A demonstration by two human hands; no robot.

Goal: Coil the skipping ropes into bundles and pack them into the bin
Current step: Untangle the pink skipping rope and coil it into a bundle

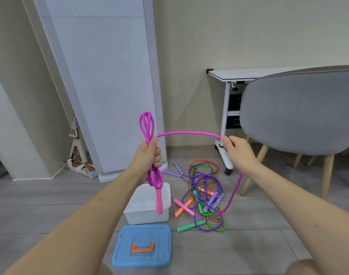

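From the head view I saw my left hand [148, 155] clenched around a bundle of bright pink braided skipping rope [186, 133], with several loops standing up above the fist and more hanging below it. 1 pink patterned handle [158, 203] dangled from that bundle, in front of the white translucent plastic bin [165, 195], which sat open on the grey plank floor [50, 205].

From the fist the pink rope arched over to my right hand [237, 150], whose fingers pinched it. Past that hand it dropped down and curved back to its other pink handle [183, 206], which lay on the floor just beside the bin.

That handle rested at the edge of a tangled heap of orange, green and purple skipping ropes [205, 187], lying to the right of the bin. The bin's blue rectangular lid [143, 246], with an orange handle at its middle, lay flat on the floor nearer to me.

A grey upholstered chair with wooden legs [300, 116] stood to the right, and behind it a white wheeled table [229, 73].
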